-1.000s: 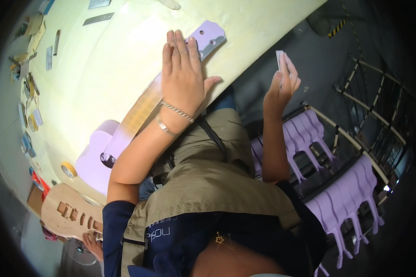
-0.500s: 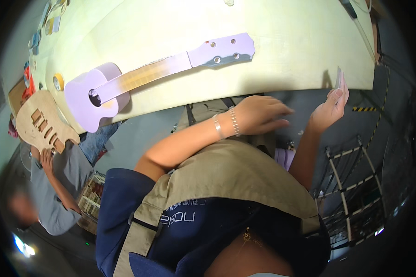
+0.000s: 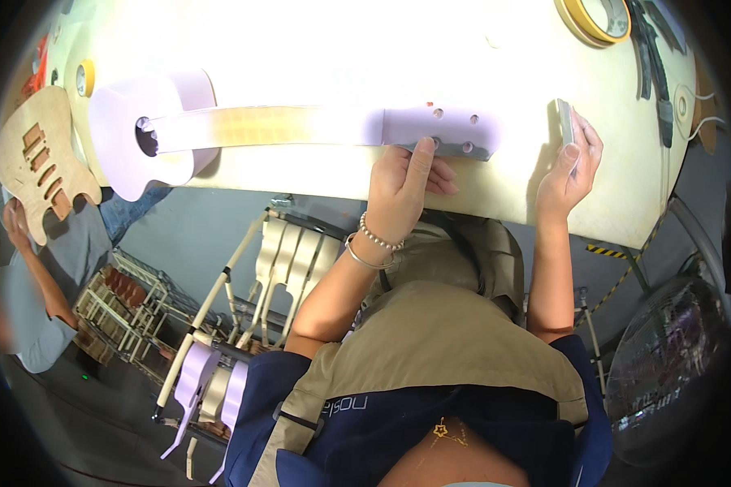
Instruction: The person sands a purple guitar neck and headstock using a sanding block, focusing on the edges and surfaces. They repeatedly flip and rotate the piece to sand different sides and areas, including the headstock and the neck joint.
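Observation:
A lilac ukulele (image 3: pixel 260 126) lies on the pale table, its body at the left and its headstock (image 3: pixel 410 126) toward the middle. Yellowish bare patches show along the neck, and the near edge of the headstock is dark grey. My left hand (image 3: pixel 402 174) holds that near edge, thumb on top and the other fingers curled below. To the right of the headstock, apart from it, my right hand (image 3: pixel 578 166) grips a thin, flat grey pad (image 3: pixel 566 122) on edge between thumb and fingers. The pad's far face is hidden.
Tape rolls lie at the left (image 3: pixel 84 79) and far right (image 3: pixel 581 31). Black-handled tools (image 3: pixel 662 97) and a white cable are at the right. A co-worker holds a wooden guitar body (image 3: pixel 45 154) at the left. Racks (image 3: pixel 219 300) and a fan (image 3: pixel 666 357) stand below the table.
My left hand has gone from in front of my apron to the headstock and taken hold of it. My right hand, still with the pad, is now over the table. The view has shifted.

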The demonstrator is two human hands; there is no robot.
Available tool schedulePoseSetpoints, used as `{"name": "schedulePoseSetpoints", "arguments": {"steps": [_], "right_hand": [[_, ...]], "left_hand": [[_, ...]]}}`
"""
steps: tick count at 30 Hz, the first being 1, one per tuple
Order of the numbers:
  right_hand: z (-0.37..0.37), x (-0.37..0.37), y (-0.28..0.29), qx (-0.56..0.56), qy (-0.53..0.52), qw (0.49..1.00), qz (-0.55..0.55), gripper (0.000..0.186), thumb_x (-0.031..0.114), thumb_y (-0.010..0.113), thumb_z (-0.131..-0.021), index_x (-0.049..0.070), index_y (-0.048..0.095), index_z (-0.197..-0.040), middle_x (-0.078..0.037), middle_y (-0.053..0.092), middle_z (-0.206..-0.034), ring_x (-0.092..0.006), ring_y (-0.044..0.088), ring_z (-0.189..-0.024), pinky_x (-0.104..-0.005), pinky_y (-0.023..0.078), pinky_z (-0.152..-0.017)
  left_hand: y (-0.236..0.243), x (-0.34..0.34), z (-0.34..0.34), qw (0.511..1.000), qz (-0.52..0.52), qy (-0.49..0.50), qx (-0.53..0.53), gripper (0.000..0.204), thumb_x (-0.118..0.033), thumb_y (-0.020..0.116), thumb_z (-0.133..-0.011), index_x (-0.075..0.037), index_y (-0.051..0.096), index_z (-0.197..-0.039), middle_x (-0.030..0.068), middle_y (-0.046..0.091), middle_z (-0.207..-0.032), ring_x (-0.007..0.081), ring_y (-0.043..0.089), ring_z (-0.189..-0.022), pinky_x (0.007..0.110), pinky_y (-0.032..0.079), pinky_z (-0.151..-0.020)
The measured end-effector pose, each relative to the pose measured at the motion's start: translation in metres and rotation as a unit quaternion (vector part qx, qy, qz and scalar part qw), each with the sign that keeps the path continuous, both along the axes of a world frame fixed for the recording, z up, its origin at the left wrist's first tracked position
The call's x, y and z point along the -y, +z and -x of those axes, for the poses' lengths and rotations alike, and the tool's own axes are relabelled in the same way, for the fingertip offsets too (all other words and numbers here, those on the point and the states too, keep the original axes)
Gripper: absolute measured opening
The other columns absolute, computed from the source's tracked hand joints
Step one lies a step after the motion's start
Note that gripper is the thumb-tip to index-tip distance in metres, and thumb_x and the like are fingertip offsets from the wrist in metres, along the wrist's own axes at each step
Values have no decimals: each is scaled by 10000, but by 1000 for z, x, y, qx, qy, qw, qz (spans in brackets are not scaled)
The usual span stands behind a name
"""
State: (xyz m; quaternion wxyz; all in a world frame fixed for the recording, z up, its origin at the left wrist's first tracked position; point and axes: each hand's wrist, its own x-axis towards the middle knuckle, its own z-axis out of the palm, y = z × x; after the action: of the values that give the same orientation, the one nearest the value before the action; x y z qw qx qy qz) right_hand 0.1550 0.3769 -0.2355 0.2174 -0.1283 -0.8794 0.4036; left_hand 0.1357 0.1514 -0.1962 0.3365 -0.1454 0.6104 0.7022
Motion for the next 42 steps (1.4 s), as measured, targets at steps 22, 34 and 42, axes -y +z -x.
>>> {"name": "schedulePoseSetpoints", "arguments": {"steps": [22,34,42], "right_hand": [[1,-6,-5,32,30,999,-11,442,331,388,-1035,12,621,-1233,-152,555,-1184,-266,527,-1109,-363,420,-978],[0,-4,-3,26,-21,993,111,413,312,405,-1035,14,619,-1224,-107,606,-1043,-186,577,-891,-304,467,-796],[20,1,72,195,42,822,534,333,209,570,-974,-44,556,-1190,-47,599,-886,-99,540,-676,-213,433,-575]], "left_hand": [[60,-15,15,991,-49,62,-104,507,-320,347,-1035,104,604,-930,174,696,-835,206,691,-695,294,564,-660],[91,11,26,978,-110,60,-169,687,-502,255,-1028,92,599,-1014,214,692,-866,241,689,-739,311,561,-702],[38,35,-13,923,258,-224,-179,457,-383,660,-877,16,646,-1099,144,702,-857,191,670,-768,293,519,-732]]}}
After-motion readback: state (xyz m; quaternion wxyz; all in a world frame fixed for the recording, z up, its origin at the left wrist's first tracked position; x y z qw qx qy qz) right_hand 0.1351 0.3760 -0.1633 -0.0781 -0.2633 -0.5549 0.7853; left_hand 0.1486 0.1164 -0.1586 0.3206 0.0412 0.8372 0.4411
